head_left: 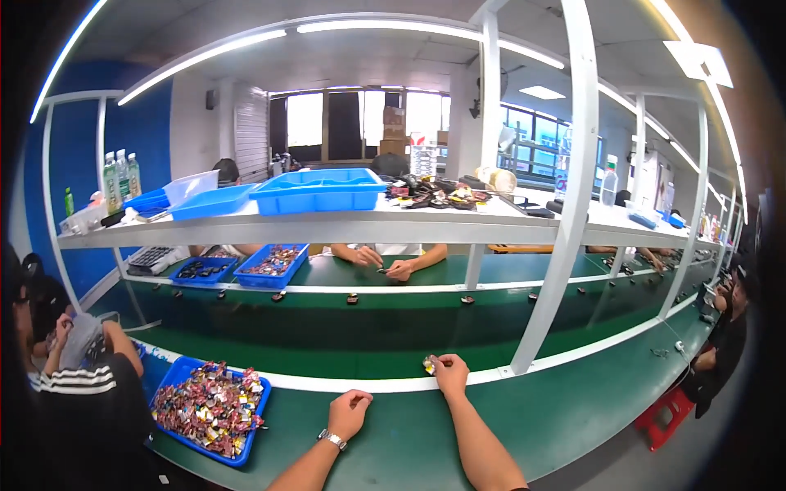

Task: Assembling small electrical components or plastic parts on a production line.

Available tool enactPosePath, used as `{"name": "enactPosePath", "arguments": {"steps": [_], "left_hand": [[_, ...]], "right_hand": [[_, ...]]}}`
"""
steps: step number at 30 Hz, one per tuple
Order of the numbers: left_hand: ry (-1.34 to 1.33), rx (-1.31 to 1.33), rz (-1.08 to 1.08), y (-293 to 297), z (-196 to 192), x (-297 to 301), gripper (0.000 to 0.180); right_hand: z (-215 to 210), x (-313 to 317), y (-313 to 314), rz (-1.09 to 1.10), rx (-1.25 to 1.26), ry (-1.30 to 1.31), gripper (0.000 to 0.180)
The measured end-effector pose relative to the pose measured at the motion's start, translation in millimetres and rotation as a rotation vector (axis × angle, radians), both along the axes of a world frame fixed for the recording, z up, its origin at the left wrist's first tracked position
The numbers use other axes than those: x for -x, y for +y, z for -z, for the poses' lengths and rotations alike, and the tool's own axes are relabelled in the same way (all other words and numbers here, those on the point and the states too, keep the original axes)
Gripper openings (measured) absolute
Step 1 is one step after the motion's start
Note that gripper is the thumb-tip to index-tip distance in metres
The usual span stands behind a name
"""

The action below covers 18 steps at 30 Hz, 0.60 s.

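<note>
1. While the right hand (451,374) reached to the counter's (565,409) white edge, its grip pinched a small shiny piece (429,364).
2. Left hand (350,412) rested clenched, empty, on the counter near the blue tray (250,434) of wrapped pieces.

Two own hands are in view: the left hand (350,412) and the right hand (449,373), which pinches one small piece (428,364). One blue bin (182,372) of mixed pieces sits near left. Two blue bins (237,271) lie far left on the bench opposite. Two blue trays (318,193) rest on the shelf. Three bottles (121,178) stand far left. One red stool (667,416) is at right.
</note>
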<state>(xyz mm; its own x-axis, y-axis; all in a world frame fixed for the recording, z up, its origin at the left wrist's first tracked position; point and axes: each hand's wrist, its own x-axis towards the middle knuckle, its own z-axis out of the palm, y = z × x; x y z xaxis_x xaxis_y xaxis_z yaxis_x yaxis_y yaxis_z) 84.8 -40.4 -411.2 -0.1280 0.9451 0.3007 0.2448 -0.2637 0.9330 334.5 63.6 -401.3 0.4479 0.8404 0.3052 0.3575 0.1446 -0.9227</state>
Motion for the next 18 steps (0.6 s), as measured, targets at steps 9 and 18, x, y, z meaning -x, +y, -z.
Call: {"name": "enactPosePath", "arguments": {"steps": [9, 18], "left_hand": [[-0.054, 0.009, 0.046, 3, 2, 15, 0.010], [-0.135, 0.053, 0.082, -1, -13, 6, 0.009]], "right_hand": [[-17, 32, -13, 0.098, -0.102, -0.584, 0.015], [-26, 45, -31, -0.252, -0.012, -0.405, 0.029]]}}
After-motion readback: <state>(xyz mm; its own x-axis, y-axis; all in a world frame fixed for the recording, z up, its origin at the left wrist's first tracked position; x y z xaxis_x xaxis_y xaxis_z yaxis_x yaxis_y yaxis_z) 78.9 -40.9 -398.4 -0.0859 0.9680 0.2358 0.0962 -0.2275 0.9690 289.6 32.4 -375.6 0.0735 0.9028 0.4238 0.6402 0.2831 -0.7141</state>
